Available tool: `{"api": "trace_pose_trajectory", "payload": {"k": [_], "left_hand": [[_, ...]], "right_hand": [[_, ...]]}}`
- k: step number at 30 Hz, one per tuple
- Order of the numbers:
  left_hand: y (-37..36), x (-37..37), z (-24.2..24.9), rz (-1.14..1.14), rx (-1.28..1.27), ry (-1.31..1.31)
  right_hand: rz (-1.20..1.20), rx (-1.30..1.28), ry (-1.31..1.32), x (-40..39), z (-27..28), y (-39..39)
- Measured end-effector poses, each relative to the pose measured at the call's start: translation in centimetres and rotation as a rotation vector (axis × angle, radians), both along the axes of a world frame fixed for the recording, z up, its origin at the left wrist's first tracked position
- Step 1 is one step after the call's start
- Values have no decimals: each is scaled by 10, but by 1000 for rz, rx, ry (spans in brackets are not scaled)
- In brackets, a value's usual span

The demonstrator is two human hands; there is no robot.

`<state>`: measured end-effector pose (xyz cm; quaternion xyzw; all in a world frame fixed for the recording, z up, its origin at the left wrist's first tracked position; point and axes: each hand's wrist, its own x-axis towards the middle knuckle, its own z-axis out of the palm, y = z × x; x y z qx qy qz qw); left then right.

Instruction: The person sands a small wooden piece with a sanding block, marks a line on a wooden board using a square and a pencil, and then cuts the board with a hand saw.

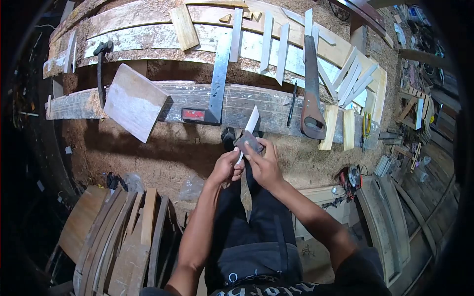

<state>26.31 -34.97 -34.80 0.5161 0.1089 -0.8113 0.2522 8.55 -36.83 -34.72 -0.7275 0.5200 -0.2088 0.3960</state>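
My left hand (224,167) is closed around the lower end of a thin pale wood strip (253,120), which points up and away from me. My right hand (265,166) pinches a dark grey piece of sandpaper (248,141) that lies across the strip. The strip's pale end shows beyond the sandpaper, and its lower end peeks out between the hands. Both hands are in front of the near bench plank. Close by on that plank rests a try square (218,81) with a dark stock and a red label.
On the bench lie a handsaw (312,93), a dark pen (292,104), pliers (366,124), a hammer (101,69), a square board (134,102) and several cut strips (353,76). A power tool (351,177) sits on the floor at right. Wooden pieces (116,232) are stacked at lower left.
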Motion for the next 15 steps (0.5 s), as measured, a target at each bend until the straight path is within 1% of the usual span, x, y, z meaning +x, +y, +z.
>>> {"api": "trace_pose_trajectory", "payload": {"k": [2, 4, 5, 6, 8, 10, 11, 12, 14, 15], "left_hand": [[7, 0, -10, -12, -6, -3], [5, 9, -22, -25, -49, -34], [2, 13, -20, -13, -67, 64], [-3, 9, -15, -8, -61, 46], [-5, -3, -2, -5, -39, 8], [-2, -5, -5, -5, -48, -30], [1, -5, -10, -9, -41, -42], [2, -3, -14, -12, -33, -55], [2, -4, -8, -36, -58, -57], [4, -7, -8, -35, -77, -82]], "right_hand": [[22, -57, 0, -4, -12, -9], [45, -150, 5, -3, -38, -36], [-9, -146, 46, -2, -50, -58], [-67, -142, 87, -1, -58, -72], [-88, -116, 84, 0, -55, -61], [-111, -122, 80, 5, -52, -68], [-31, -172, 62, 5, -44, -51], [4, -131, 53, 8, -25, -32], [18, -95, 7, 8, -12, -12], [22, -92, -4, 7, -11, -18]]}}
